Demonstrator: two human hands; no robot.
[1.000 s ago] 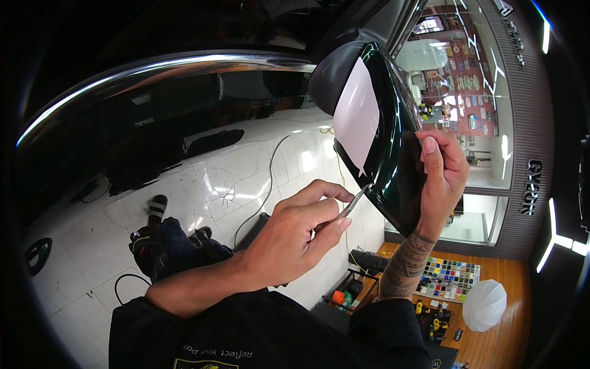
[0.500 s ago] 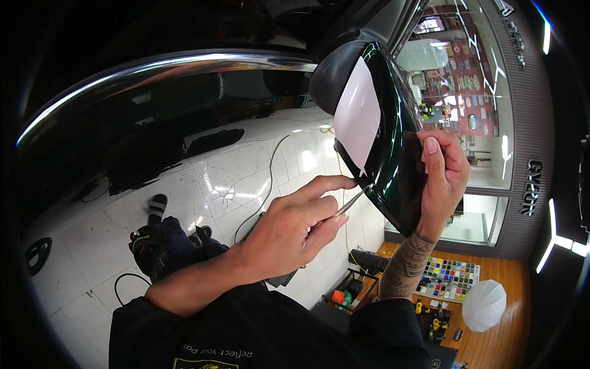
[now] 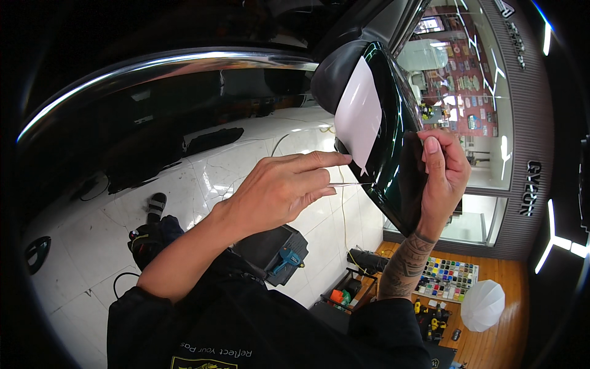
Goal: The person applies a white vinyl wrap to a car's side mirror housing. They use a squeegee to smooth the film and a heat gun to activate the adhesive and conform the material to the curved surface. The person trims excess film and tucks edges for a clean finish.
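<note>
A car's side mirror (image 3: 388, 132), glossy dark green, has a pale pinkish-white area (image 3: 361, 117) with a pointed lower end. My left hand (image 3: 276, 187) pinches a slim, pointed metal tool (image 3: 351, 184) between thumb and fingers. Its tip meets the dark green surface just below the pale point. The extended index finger reaches the mirror's lower left edge. On the other side, my right hand (image 3: 444, 175) is closed in a pinch on the outer edge of the dark green sheet-like surface (image 3: 402, 184). Whether that is loose film or the mirror's shell, I cannot tell.
The dark car door (image 3: 184, 92) with a chrome strip (image 3: 246, 60) fills the upper left. Below stand an open black case (image 3: 270, 243) with a blue power tool (image 3: 284, 261) and a color sample board (image 3: 452, 278). A cable (image 3: 344, 227) crosses the tiled floor (image 3: 80, 258).
My left hand has risen, and its tool has turned from slanted to nearly level. Its index finger has moved up the mirror's edge. The black case now shows. My right hand has stayed put.
</note>
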